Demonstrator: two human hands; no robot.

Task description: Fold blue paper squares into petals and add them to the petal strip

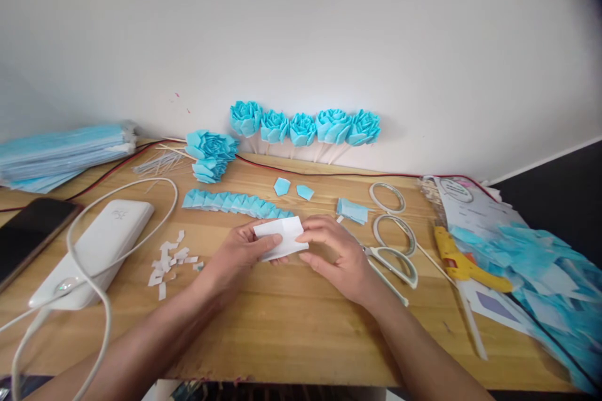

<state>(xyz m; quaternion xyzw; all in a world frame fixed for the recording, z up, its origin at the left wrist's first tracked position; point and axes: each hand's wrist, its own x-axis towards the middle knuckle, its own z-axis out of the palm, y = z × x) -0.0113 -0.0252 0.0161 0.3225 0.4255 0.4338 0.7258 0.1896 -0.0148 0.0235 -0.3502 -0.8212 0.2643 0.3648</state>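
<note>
Over the middle of the table, a small white folded piece of thin sheet [286, 232] is held up between both hands. My left hand [249, 243] is closed on its left side, thumb on top and fingers underneath. At the right edge, my right hand [341, 257] has its fingertips on the piece, with the thumb low by the corner. A pleated row of light blue petal pieces [235, 202] lies just behind the left hand. White-handled scissors [395, 266] lie beside the right hand, partly hidden by it. Two cut blue petals [282, 186] rest further back.
Blue flowers on sticks [303, 130] lean along the wall, with more flowers [211, 147] at left. White scraps [169, 260], a power bank [94, 257] with cable and a phone [35, 235] lie left. Tape rolls [388, 197], a yellow glue gun [463, 260] and blue sheets [550, 276] lie right.
</note>
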